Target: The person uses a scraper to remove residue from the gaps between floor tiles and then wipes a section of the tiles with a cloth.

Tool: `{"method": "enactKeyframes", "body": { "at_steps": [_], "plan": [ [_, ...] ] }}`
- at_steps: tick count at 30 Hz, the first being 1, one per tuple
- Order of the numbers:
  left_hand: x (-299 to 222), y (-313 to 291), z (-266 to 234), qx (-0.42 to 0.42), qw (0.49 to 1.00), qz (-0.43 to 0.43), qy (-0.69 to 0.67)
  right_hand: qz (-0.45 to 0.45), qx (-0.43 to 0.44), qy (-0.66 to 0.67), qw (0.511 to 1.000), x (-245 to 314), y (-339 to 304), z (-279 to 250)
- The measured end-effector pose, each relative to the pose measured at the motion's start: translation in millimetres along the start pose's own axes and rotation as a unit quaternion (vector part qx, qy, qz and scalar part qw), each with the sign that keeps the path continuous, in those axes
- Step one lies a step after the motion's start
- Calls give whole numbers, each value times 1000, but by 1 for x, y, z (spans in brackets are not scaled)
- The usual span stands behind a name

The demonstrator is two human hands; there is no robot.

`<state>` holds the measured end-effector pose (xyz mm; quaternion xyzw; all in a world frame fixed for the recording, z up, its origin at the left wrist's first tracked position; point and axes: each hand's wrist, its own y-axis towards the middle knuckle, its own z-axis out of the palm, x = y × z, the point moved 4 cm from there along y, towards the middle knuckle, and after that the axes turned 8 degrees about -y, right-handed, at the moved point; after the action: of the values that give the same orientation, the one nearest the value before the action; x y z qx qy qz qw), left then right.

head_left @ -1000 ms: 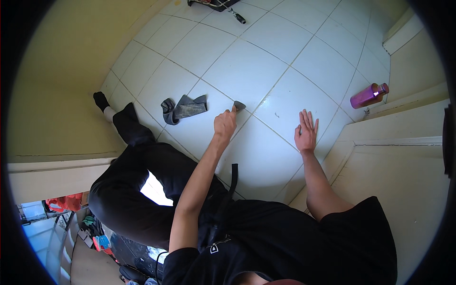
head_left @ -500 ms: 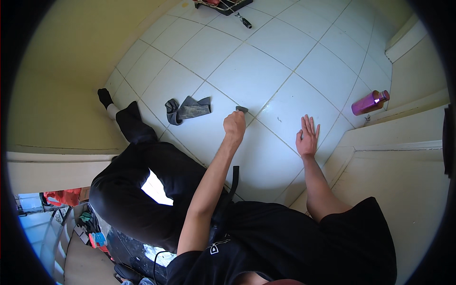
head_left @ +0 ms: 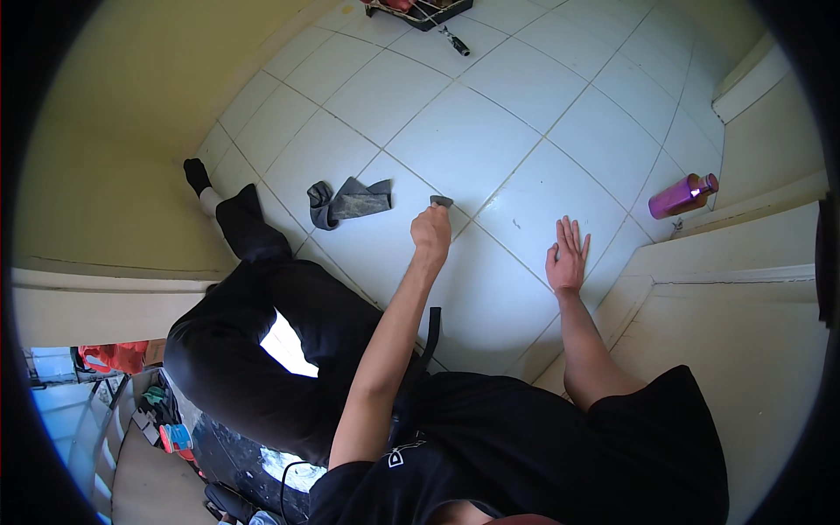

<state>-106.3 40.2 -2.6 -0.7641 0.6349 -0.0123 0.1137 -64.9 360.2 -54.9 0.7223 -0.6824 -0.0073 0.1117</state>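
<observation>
My left hand (head_left: 430, 231) is closed in a fist around a small scraper (head_left: 441, 201) with a grey blade. Its blade lies against the white tiled floor (head_left: 507, 254) beside a crossing of grout lines; the fingers hide its handle. My right hand (head_left: 568, 258) is spread palm down on the tiles, holding nothing. To the left of the fist lies a crumpled grey cloth (head_left: 354, 201). A small dark mark (head_left: 516, 224) shows on the tile between my hands.
A purple bottle (head_left: 682, 196) lies beside the right-hand cabinet or door (head_left: 726, 341). Far ahead are a dark paint tray (head_left: 451, 16) and a black-handled tool (head_left: 456, 42). My bent leg (head_left: 236, 367) spans the left, near a yellowish wall (head_left: 114, 192).
My left hand and the scraper have shifted slightly left over the tile. The right hand stays planted; the whole view has moved a little.
</observation>
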Motion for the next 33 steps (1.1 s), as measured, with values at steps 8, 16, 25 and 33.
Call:
{"method": "enactKeyframes", "body": {
  "at_steps": [8, 16, 25, 33],
  "plan": [
    [22, 11, -4, 16, 997, 11, -77, 2, 5, 3, 1000, 0, -1, 0],
    [20, 18, -3, 32, 996, 11, -78, 5, 11, 5, 1000, 0, 0, 0],
    [7, 15, -6, 58, 998, 20, -21, 2, 13, 0, 1000, -1, -4, -1],
    [4, 14, 0, 53, 998, 25, -17, 3, 13, 5, 1000, 0, -3, 1]
  ]
}}
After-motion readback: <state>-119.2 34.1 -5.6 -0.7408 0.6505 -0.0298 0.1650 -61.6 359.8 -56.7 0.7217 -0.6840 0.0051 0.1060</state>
